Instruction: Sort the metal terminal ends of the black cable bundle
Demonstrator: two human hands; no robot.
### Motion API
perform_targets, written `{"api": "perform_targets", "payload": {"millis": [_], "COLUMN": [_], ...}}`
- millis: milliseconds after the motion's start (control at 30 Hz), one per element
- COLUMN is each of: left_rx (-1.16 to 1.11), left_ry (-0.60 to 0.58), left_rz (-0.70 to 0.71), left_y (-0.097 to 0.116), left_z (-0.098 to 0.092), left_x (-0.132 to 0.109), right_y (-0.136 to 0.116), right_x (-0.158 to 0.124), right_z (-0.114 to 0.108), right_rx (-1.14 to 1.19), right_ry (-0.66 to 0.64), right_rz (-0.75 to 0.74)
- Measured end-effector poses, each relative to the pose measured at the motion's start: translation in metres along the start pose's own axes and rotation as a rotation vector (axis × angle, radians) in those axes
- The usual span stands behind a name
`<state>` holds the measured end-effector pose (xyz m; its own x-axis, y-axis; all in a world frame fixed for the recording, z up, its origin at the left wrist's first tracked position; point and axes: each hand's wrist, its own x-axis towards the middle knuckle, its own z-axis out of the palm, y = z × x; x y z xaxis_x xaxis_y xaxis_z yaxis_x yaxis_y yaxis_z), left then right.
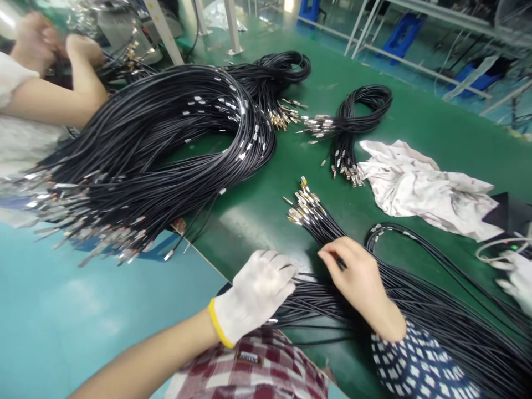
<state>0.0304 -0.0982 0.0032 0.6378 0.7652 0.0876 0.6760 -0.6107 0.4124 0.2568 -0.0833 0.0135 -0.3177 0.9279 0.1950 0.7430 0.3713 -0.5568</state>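
My left hand (254,293), in a white glove with a yellow cuff, is closed over a bundle of thin black cables (436,316) at the near edge of the green table (257,216). My bare right hand (357,277), with a blue dotted sleeve, sits just to the right and pinches strands of the same bundle. The bundle's metal connector ends (305,208) fan out on the table just beyond both hands.
A big coil of black cables (166,144) overhangs the left table edge. Two smaller coils (357,119) lie further back. A crumpled white cloth (419,185) lies at the right. Another person's arms (54,94) work at the top left, and a gloved hand (517,277) is at the far right.
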Motion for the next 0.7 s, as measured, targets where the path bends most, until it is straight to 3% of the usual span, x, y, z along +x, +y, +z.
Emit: {"api": "perform_targets", "payload": {"millis": [133, 267, 500, 700], "left_rx": [0.108, 0.203, 0.294, 0.296], "left_ry": [-0.063, -0.099, -0.049, -0.034], "left_rz": [0.124, 0.169, 0.074, 0.046], "left_y": [0.001, -0.002, -0.018, -0.026], "left_z": [0.004, 0.003, -0.003, -0.007], "left_x": [-0.002, -0.003, -0.002, -0.001], "right_y": [0.019, 0.019, 0.017, 0.023], "right_x": [0.012, 0.019, 0.034, 0.037], "right_z": [0.009, 0.022, 0.027, 0.029], "right_rx": [-0.434, -0.619, -0.672, -0.52], "right_ry": [0.004, 0.014, 0.034, 0.103], "right_rz": [-0.027, -0.082, -0.083, -0.087]}}
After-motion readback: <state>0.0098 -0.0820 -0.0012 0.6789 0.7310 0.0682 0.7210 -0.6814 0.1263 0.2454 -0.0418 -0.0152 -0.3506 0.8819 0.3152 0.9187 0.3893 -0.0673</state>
